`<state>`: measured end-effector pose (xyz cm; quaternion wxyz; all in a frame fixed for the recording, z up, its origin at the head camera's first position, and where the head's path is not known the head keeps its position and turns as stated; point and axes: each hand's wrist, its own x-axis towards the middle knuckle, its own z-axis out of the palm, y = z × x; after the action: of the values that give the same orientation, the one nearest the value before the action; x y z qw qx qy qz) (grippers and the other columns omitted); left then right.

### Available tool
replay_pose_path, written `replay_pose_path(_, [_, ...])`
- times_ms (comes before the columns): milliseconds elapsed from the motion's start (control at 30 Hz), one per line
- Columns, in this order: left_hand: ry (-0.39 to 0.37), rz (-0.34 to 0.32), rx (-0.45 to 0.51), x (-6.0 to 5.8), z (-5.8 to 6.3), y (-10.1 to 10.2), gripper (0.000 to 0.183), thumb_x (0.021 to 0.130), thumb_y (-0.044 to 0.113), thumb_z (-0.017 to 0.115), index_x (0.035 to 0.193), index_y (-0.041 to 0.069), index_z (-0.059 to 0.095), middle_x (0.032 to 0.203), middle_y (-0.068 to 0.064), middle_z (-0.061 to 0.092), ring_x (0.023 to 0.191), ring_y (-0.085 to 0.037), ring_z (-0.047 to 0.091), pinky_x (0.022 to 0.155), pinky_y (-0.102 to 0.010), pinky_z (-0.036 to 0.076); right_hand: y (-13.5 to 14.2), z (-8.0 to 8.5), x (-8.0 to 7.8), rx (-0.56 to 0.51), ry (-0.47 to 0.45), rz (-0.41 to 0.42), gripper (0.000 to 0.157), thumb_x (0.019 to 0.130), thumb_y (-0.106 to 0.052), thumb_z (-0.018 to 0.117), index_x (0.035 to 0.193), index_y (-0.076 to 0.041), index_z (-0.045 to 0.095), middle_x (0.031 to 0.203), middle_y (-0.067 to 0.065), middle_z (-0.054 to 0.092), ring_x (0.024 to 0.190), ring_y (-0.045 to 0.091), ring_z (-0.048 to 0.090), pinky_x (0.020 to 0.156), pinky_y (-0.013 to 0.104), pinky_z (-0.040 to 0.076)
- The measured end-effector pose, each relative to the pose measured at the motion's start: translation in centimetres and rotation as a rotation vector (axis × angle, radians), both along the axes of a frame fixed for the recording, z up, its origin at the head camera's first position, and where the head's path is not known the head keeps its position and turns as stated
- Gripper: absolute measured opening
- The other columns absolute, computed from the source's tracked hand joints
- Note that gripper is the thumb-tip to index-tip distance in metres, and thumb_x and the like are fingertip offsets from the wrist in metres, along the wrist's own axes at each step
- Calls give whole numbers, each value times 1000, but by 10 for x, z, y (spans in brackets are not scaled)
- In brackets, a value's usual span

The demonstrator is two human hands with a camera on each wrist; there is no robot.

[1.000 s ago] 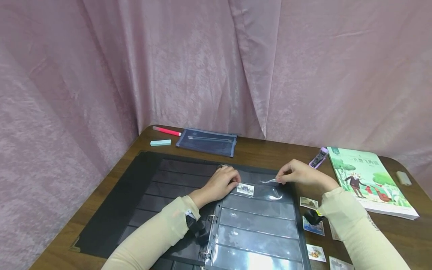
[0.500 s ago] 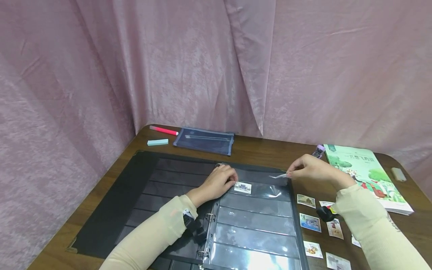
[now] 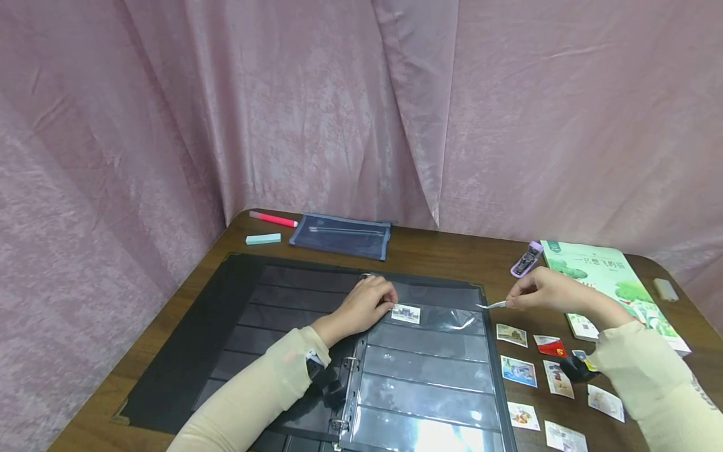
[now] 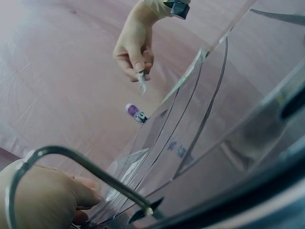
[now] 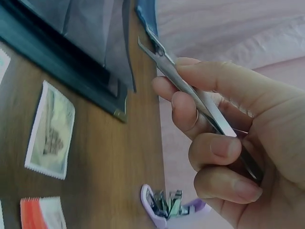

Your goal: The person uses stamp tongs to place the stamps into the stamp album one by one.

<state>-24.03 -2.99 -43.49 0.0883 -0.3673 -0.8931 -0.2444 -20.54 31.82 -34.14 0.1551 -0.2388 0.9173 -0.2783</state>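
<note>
Gripping slim metal tweezers in the right hand, with tips parted and nothing between them, near the upper right edge of a spread black album. Resting the left hand, with fingers bent, on the clear-pocketed page, right beside a small white-bordered stamp at the left end of an upper row; whether pinching the film or merely pressing it, impossible to tell. Apparently at the stage of fetching another stamp, with several, among them a building stamp and a red-and-white stamp, lying loose on the wooden table to the album's right. Called for next, judging by the layout: lowering the tweezers, straddling a stamp's edge with both tips and squeezing lightly, without creasing the paper.
</note>
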Motion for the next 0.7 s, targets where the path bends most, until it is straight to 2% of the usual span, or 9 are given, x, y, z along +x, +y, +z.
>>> replay_pose_path(233, [-7,7,-2,0,0,1,5,83,20,62,82,21,57,78,8,52,81,-7,46,80,-28,37,16,0,11,51,-11,-62,18,81,-23,64,85,-7,68,75,0,66,62,-2,48,57,20,42])
replay_pose_path(367, [-7,5,6,0,-1,1,6,83,19,63,82,21,57,79,8,52,81,-7,46,80,-28,37,27,-2,18,65,-12,-68,17,82,-24,64,86,-8,68,75,-1,66,63,-2,48,57,20,42])
replay_pose_path(567, [-6,-1,6,-1,-2,2,5,83,19,63,82,21,58,79,8,52,81,-7,47,80,-28,37,44,-8,24,65,-15,-57,14,84,-22,61,87,-10,67,76,-3,65,65,-4,47,57,19,40])
replay_pose_path(700, [-13,2,13,-1,-2,1,5,83,19,63,81,20,58,78,8,52,80,-8,46,79,-28,37,53,-13,28,28,1,-26,11,84,-17,60,87,-8,66,74,-5,63,64,-5,47,56,20,40])
